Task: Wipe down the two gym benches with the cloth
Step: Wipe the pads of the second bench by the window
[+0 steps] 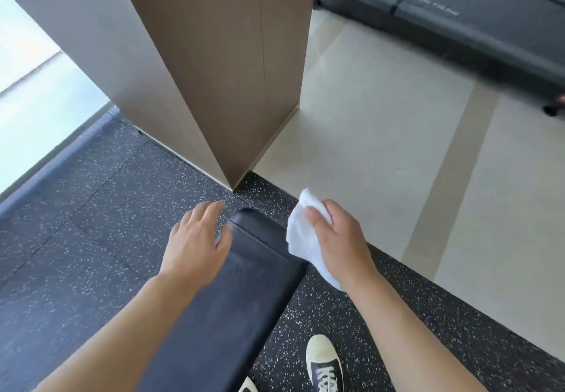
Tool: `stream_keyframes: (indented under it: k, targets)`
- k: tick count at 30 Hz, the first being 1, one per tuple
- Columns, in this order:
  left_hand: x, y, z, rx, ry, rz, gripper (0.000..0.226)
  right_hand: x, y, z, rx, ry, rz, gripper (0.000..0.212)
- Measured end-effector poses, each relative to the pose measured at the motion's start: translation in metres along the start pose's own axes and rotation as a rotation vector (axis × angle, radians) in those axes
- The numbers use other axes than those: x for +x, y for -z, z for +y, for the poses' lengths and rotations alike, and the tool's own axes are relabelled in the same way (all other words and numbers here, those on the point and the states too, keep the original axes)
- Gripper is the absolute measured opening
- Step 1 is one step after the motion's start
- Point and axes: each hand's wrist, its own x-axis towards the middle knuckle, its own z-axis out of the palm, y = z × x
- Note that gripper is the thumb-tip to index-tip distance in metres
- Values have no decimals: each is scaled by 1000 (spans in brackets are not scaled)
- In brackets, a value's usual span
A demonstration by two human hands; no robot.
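A black padded gym bench [244, 293] runs from the bottom centre up to a rounded far end near the pillar. My right hand [339, 238] grips a bunched white cloth [301, 232] just past the bench's right edge, near its far end. Empty, with fingers spread, my left hand [198, 238] hovers over the bench's left edge by the far end. Only one bench is in view.
A tall brown pillar [220, 70] stands right beyond the bench end. A black treadmill [458, 18] lies at the top right on pale floor tiles [382, 147]. Speckled black rubber flooring [76, 223] surrounds the bench. My shoe [324, 364] is right of the bench.
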Motion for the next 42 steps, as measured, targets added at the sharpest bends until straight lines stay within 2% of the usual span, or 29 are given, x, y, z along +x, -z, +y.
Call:
stream_keyframes:
  k: [7, 11, 17, 25, 29, 38, 42]
  targets:
    - [-74, 147, 23, -62, -19, 83, 73, -50, 24, -131, 33, 92, 44, 39]
    - [-107, 231, 29, -69, -24, 162, 70, -84, 34, -204, 66, 141, 63, 38]
    - [-169, 323, 25, -126, 18, 260, 63, -129, 26, -290, -46, 247, 24, 37]
    - [-218, 388, 4, -162, 120, 384, 60, -147, -4, -365, -152, 405, -63, 36]
    - [-230, 413, -2, -161, 200, 441, 60, -140, -15, -396, -270, 545, -72, 37]
    - [-249, 445, 16, -172, 406, 612, 59, -106, -29, -456, -313, 740, -240, 41]
    - [-270, 450, 24, -179, 527, 697, 60, -101, -43, -476, -314, 825, -364, 35]
